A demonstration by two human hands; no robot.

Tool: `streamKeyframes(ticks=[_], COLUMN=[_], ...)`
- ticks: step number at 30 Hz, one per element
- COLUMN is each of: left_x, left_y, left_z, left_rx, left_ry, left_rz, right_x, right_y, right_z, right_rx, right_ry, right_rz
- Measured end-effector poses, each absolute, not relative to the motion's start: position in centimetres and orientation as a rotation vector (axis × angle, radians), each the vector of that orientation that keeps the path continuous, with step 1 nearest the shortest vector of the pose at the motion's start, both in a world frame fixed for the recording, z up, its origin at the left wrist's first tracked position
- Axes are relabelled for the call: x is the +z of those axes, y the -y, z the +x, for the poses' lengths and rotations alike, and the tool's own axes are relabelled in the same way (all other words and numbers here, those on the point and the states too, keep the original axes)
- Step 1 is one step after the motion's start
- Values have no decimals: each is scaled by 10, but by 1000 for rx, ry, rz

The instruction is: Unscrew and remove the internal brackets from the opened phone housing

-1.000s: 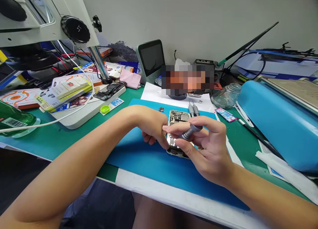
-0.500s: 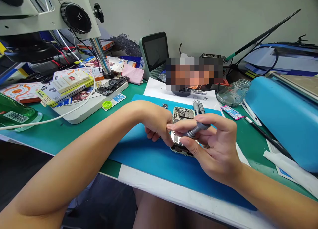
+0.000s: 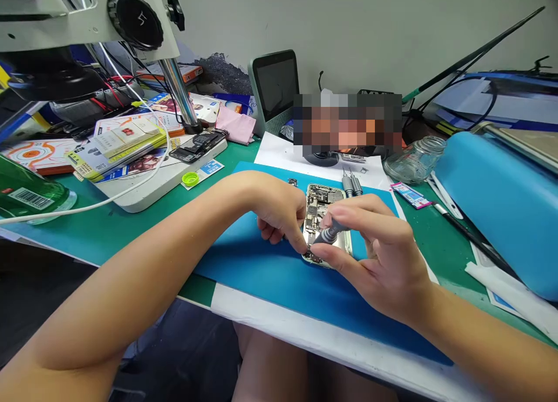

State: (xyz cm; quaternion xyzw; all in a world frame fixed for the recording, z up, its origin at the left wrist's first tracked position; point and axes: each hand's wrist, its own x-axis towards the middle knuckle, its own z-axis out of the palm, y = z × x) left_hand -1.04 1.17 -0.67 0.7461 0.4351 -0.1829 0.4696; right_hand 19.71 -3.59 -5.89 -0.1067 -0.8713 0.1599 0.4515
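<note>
One opened phone (image 3: 321,197), flanked: left hand (image 3: 282,211) curled at its left edge, grip unclear; right hand (image 3: 386,254) pinching a grey screwdriver (image 3: 329,234) over its lower half.

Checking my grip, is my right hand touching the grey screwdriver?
Touching. The head view shows your right hand holding the grey screwdriver, its handle directly against the fingers.

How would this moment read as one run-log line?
left hand: at left edge of opened phone | right hand: holds grey screwdriver over phone | blue mat: under phone
</note>
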Motion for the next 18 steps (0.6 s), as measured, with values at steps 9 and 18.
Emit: streamKeyframes(ticks=[9, 18], left_x=[-1, -1], left_y=[-7, -7], left_z=[-7, -8], left_rx=[-442, -450], left_ry=[-1110, -1116], left_rz=[1823, 1804], right_x=[-60, -63], right_y=[37, 36], right_z=[198, 199], right_rx=[395, 425], right_ry=[2134, 2096], right_rz=[-282, -277])
